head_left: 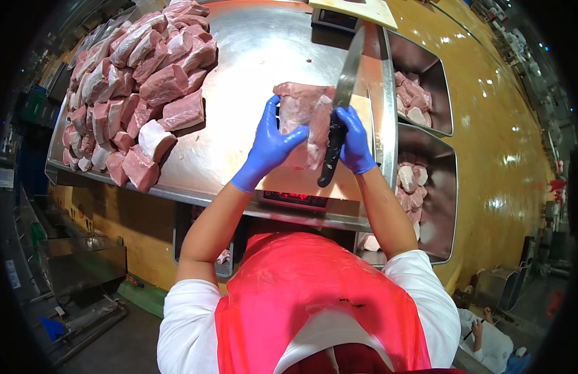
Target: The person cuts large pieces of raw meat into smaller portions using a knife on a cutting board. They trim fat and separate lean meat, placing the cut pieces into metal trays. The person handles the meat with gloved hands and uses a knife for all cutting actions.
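My left hand (267,146), in a blue glove, is closed on the left side of a thick piece of raw pork (298,118), its thumb across the front. My right hand (357,144), also blue-gloved, grips the black handle of a large knife (334,146) along the meat's right side. The wide blade points up and away from me. Whether my right fingers also touch the meat is hidden. Below the meat lies a pale cutting board (342,189), with a scale (295,198) showing red digits at its near edge.
A big pile of pork pieces (133,81) covers the left of the steel table (251,37). Metal bins (443,187) holding cut meat stand along the right edge. At the far edge is another scale with a board (357,9). Another person (488,340) is at lower right.
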A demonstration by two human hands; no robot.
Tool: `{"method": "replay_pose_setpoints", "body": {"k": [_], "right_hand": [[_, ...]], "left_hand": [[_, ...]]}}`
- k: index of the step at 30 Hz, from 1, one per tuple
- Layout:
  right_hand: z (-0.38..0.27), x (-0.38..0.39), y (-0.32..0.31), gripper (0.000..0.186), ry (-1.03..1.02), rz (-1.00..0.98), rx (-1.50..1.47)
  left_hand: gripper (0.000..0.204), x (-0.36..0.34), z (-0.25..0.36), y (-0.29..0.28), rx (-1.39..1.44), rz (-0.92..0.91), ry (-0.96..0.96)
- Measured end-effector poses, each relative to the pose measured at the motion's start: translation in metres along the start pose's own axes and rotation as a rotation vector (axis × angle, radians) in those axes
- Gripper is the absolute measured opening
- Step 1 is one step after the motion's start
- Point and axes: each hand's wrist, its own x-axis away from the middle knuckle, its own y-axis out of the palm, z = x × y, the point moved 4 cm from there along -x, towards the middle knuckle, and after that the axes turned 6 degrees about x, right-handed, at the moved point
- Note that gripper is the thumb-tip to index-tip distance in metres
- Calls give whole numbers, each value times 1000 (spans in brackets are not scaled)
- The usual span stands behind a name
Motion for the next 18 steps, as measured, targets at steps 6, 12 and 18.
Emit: {"method": "replay_pose_setpoints", "body": {"k": [6, 12, 18], "right_hand": [[-72, -1, 40, 34, -105, -250, 504], [-43, -29, 8, 33, -189, -268, 1094], [-34, 84, -53, 23, -213, 273, 724]], "left_hand": [[81, 43, -5, 32, 17, 314, 192], [60, 113, -54, 0, -9, -211, -464], [51, 30, 27, -22, -599, -16, 283]]}}
